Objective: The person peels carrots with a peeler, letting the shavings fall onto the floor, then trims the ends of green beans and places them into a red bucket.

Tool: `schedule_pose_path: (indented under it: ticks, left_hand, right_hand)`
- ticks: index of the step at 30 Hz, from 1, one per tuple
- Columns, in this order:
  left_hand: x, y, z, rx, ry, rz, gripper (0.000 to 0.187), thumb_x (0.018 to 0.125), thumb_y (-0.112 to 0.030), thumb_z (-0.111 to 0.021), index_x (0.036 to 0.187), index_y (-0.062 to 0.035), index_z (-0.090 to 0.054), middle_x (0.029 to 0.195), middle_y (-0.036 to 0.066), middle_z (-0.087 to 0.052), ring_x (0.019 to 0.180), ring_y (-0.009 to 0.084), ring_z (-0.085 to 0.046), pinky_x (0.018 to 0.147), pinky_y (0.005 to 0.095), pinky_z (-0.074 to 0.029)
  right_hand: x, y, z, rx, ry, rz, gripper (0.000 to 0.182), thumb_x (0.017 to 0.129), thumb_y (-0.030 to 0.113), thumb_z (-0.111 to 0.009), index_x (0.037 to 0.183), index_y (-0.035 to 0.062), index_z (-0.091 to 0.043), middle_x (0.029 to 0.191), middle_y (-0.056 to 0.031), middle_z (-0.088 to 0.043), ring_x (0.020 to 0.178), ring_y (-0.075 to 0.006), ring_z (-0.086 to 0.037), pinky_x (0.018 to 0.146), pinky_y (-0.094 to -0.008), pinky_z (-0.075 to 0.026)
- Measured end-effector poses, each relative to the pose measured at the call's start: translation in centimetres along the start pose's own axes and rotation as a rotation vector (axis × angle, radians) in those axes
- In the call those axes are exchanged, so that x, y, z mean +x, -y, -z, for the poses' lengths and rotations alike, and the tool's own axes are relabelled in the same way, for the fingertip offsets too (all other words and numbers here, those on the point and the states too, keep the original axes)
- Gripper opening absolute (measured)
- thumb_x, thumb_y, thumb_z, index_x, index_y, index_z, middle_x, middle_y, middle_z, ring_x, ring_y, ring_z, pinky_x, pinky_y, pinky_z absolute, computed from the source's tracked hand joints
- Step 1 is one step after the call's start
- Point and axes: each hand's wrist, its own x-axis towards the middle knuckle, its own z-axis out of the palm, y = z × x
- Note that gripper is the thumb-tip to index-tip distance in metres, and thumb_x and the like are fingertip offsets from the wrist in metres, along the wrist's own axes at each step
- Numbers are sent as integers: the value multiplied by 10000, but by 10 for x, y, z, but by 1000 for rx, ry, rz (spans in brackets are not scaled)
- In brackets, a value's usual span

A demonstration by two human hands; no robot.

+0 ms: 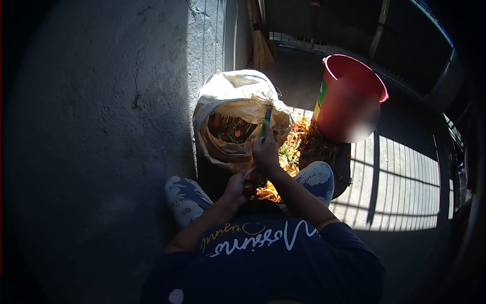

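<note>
My left hand [236, 188] is closed in front of my lap around a carrot [250, 163], whose orange end shows; the rest is in shadow. Just beyond it, my right hand [266, 150] grips a green-handled peeler [262, 132]. Its handle sticks out past my fist toward the sack, and its working end is hard to make out near the carrot. A pale woven sack [233, 83] stands open before my hands, with carrots [238, 133] partly visible in its dark inside. Bright orange peelings [291, 152] lie between my knees and to the right of the sack.
A red bucket [349, 101] stands at the right behind the peelings. On the left rises a rough grey wall [116, 116]. A straw broom [262, 50] leans at the back. Barred sunlight falls on the concrete floor [400, 187]; a dark gate [344, 25] closes the background.
</note>
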Motion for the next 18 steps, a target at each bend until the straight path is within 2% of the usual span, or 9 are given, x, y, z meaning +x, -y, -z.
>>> schedule_pose_path:
  ticks: [3,5,6,7,9,12,13,15,18]
  left_hand:
    - [-12,7,-3,152,-100,40,345,916,-294,-310,1052,-14,-457,759,95,-552,618,208,-561,537,342,-490]
    - [-20,6,-3,135,-84,64,331,919,-294,-312,1040,-18,-449,736,80,-530,590,193,-541,508,318,-478]
    - [-21,4,-3,119,-65,89,319,922,-293,-314,1028,-22,-442,713,65,-507,562,178,-521,480,293,-465]
    - [-19,1,-2,119,-62,85,319,922,-293,-314,1028,-22,-442,713,65,-507,562,178,-521,480,293,-465]
    - [-13,-3,3,116,-127,-12,350,915,-303,-310,1080,-20,-434,773,92,-528,593,204,-527,492,322,-453]
    - [-11,-8,-4,60,-130,36,367,908,-324,-288,1085,-36,-429,814,106,-535,630,216,-546,513,330,-469]
    - [-5,-4,1,61,-132,40,367,908,-324,-288,1085,-36,-429,814,106,-535,630,216,-546,513,330,-469]
    - [14,4,18,-31,67,77,381,897,-342,-272,1064,-46,-443,817,112,-549,640,221,-565,529,344,-489]
    - [13,3,18,-96,178,112,381,893,-342,-265,1037,-50,-462,817,113,-562,639,229,-578,532,346,-503]
  right_hand:
    - [36,-46,5,-129,-120,16,605,753,95,-505,1306,35,-266,668,-130,-522,558,-240,-535,536,-360,-435]
    - [57,-65,17,-171,-247,28,633,747,85,-466,1322,8,-213,633,-161,-527,599,-322,-548,568,-404,-437]
    - [73,-92,20,-255,-308,-1,664,745,80,-469,1333,-1,-171,645,-159,-531,598,-323,-546,563,-404,-433]
    - [75,-91,26,-298,-344,-37,681,742,75,-475,1340,3,-157,665,-156,-535,597,-297,-548,551,-384,-434]
    - [64,-68,37,-159,-284,-118,675,740,73,-490,1336,8,-181,663,-139,-528,587,-256,-547,545,-358,-433]
    - [38,-39,23,1,-111,-51,639,750,81,-501,1319,-1,-222,629,-110,-507,563,-223,-533,542,-340,-428]
    - [27,-29,18,1,-112,-55,639,750,81,-501,1319,-1,-222,629,-110,-507,563,-223,-533,542,-340,-428]
    - [6,-9,9,141,1,-4,582,783,144,-527,1296,8,-288,639,-60,-468,537,-153,-462,498,-297,-394]
    - [-13,9,5,91,24,-4,550,804,156,-510,1290,5,-300,650,-53,-456,540,-137,-447,495,-280,-385]
